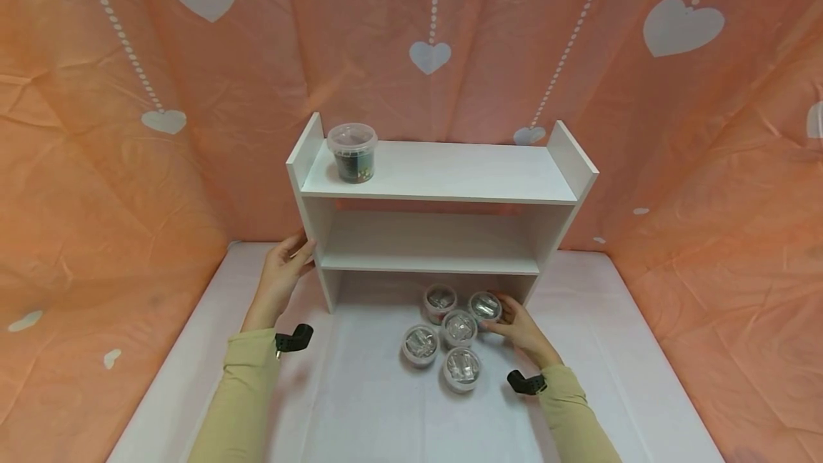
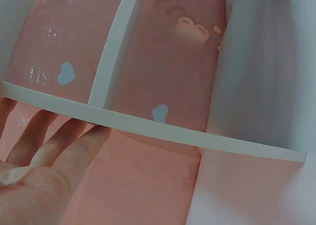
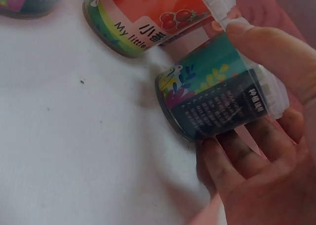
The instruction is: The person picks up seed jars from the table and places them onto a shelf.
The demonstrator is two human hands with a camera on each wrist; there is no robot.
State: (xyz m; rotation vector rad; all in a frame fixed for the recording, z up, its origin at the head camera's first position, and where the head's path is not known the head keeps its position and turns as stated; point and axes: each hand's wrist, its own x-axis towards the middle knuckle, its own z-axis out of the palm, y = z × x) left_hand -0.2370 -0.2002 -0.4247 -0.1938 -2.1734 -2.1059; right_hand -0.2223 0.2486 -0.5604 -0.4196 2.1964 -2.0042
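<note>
My right hand point(image 1: 522, 331) holds a lidded plastic planting cup point(image 1: 484, 306) at the right of a cluster. In the right wrist view, thumb and fingers go round this cup point(image 3: 210, 94), which has a dark green label with white print. A red-labelled cup point(image 3: 148, 20) with tomatoes pictured stands beside it. My left hand point(image 1: 283, 274) touches the outer left side of the white shelf unit point(image 1: 429, 264). In the left wrist view, the extended fingers point(image 2: 74, 153) of that hand lie against the side panel point(image 2: 163, 131).
Several more lidded cups point(image 1: 461, 369) stand close together on the white-covered table point(image 1: 366, 406), before the unit. Another cup point(image 1: 353, 156) sits at the left end of the top shelf. Orange sheeting point(image 1: 373, 34) with pale hearts rises behind and on both sides.
</note>
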